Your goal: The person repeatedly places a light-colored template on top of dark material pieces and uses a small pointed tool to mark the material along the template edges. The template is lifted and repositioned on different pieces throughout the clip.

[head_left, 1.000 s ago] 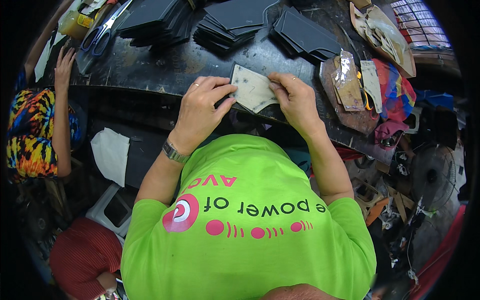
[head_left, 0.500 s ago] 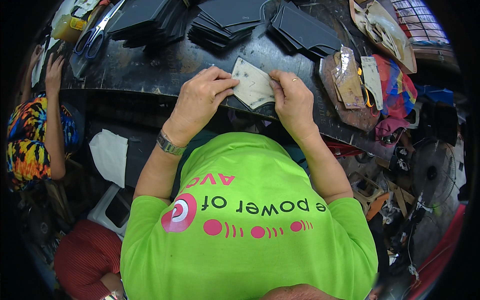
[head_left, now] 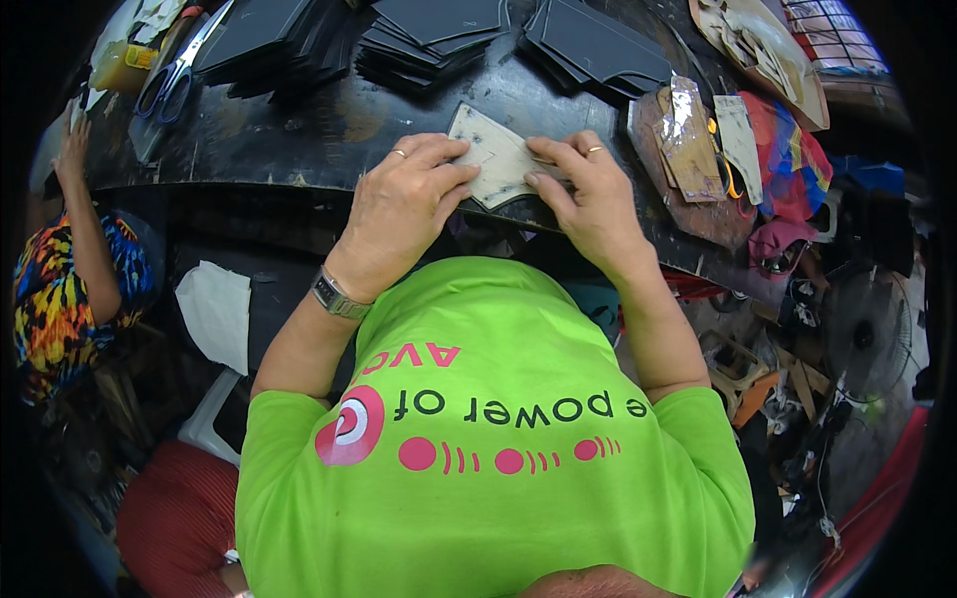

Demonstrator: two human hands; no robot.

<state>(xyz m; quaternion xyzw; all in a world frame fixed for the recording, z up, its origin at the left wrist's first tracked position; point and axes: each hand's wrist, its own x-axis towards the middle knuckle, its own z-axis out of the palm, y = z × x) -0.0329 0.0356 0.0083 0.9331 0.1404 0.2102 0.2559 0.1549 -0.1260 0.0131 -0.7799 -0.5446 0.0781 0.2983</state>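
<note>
A pale, flat pattern piece with dark smudges lies over a dark sheet at the near edge of the black worktable. My left hand grips its left side between thumb and bent fingers. On the opposite side, my right hand has thumb and forefinger at the right edge. A small thin thing seems to show at the right fingertips, too small to name. Most of the dark sheet is hidden beneath the pale piece.
Stacks of black cut pieces line the table's far side. Blue-handled scissors lie at far left, near a co-worker's hand. On the right are a worn board, orange-handled scissors and a tray of scraps. A fan stands beyond.
My right thumb and forefinger have shifted along the piece's right edge and spread further apart. My left fingers have moved slightly over the left side. The whole view has shifted a little.
</note>
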